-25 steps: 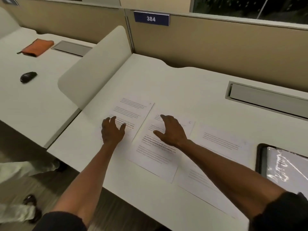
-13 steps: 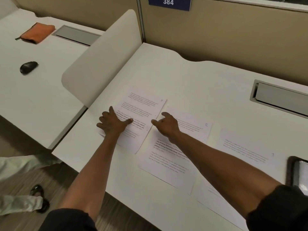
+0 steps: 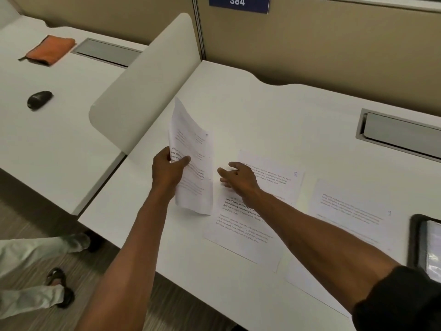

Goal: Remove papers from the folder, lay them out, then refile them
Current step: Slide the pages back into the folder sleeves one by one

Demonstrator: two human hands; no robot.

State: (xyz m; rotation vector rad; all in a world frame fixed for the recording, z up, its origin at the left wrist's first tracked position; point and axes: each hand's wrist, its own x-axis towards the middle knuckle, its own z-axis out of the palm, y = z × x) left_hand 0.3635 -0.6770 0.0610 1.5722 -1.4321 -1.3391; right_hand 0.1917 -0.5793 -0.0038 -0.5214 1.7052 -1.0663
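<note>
A person's left hand (image 3: 170,169) pinches the near-left edge of a printed sheet (image 3: 191,161), thumb on top, and holds it tilted up off the white desk (image 3: 274,115), its long axis running away from the body and its far corner curling limply toward the low rounded divider (image 3: 143,89). The right hand (image 3: 238,179), just beside it, is loose and grips nothing, fingers spread low over the second sheet (image 3: 257,206), which lies flat directly under that forearm with its long axis also pointing away and slightly right. A third sheet (image 3: 346,211) lies flat beyond the right forearm, and past it, at the far right edge of view, sits the dark-rimmed folder (image 3: 427,244) with a glossy plastic pocket. Gathering for refiling looks under way: the right hand is the nearer to the next page, and the folder lies well to its right. The paper is thin, matte and floppy; the desk is smooth and hard.
</note>
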